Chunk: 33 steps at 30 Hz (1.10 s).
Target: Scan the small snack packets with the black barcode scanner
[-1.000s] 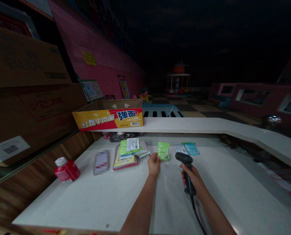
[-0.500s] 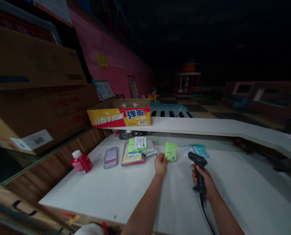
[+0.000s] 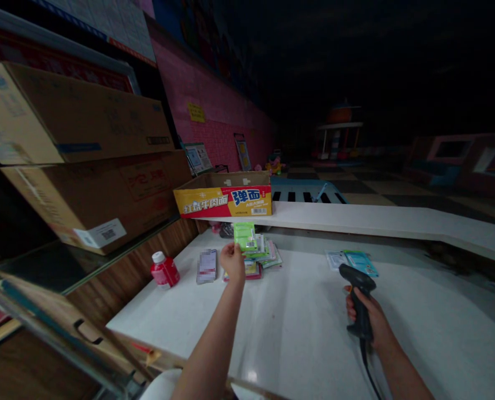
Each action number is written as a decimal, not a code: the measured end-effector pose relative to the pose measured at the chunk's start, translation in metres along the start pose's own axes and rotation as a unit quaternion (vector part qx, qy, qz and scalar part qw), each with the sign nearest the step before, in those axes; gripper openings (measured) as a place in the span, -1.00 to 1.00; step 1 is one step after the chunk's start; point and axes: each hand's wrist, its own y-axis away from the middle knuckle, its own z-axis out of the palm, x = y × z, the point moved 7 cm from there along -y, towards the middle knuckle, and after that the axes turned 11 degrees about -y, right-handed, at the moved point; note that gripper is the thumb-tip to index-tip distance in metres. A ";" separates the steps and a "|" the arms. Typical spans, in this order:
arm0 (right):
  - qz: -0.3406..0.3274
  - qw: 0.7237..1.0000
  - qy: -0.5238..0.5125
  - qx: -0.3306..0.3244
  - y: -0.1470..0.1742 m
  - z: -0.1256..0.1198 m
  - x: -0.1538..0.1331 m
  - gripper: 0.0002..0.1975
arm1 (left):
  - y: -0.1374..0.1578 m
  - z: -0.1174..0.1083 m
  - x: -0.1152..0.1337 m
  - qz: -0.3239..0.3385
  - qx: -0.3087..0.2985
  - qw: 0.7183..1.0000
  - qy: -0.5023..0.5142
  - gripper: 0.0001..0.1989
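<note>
A green packet is pinched in my left hand, held over a pile of flat packets on the white table. Part of the pile is hidden behind that hand and the packet. My right hand grips a black barcode scanner by its handle, its cord running down toward me. Just beyond the scanner's head lie a blue packet and a whitish packet, side by side.
A phone-like flat item, blurred out, and a red bottle with a white cap stand left of the pile. An open noodle carton sits on the raised ledge. Large cardboard boxes are stacked at the left.
My left hand has carried the green packet from the middle of the table leftward, over the pile. The scanner stays in my right hand. The whole view has shifted somewhat.
</note>
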 end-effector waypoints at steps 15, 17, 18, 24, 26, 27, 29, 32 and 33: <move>-0.017 1.000 -0.003 0.015 0.001 -0.001 0.000 -0.48 | -0.025 -0.018 0.004 0.089 -0.008 0.917 -0.389 -0.74; -0.015 1.000 -0.003 0.012 0.000 -0.002 0.001 -0.48 | -0.021 -0.015 0.007 0.144 -0.019 0.906 -0.397 -0.72; -0.015 1.000 -0.002 0.013 0.000 -0.002 0.001 -0.47 | -0.019 -0.014 0.008 0.172 -0.026 0.903 -0.392 -0.71; -0.017 1.000 0.003 0.018 0.000 -0.002 -0.001 -0.41 | -0.001 -0.001 0.006 0.294 -0.107 0.892 -0.326 -0.66; -0.016 1.000 0.000 0.016 0.001 -0.001 -0.001 -0.41 | -0.001 0.001 0.003 0.293 -0.117 0.889 -0.331 -0.64; -0.015 1.000 -0.002 0.015 0.001 0.000 -0.002 -0.41 | -0.002 0.002 0.002 0.289 -0.119 0.889 -0.334 -0.63; -0.014 1.000 -0.005 0.014 0.002 0.001 -0.002 -0.41 | -0.004 0.004 0.002 0.281 -0.122 0.890 -0.339 -0.62; -0.012 1.000 -0.006 0.014 0.002 0.002 -0.002 -0.41 | -0.007 0.007 0.002 0.277 -0.123 0.888 -0.347 -0.62; -0.012 1.000 -0.006 0.014 0.002 0.002 -0.002 -0.41 | -0.007 0.007 0.003 0.278 -0.124 0.886 -0.349 -0.63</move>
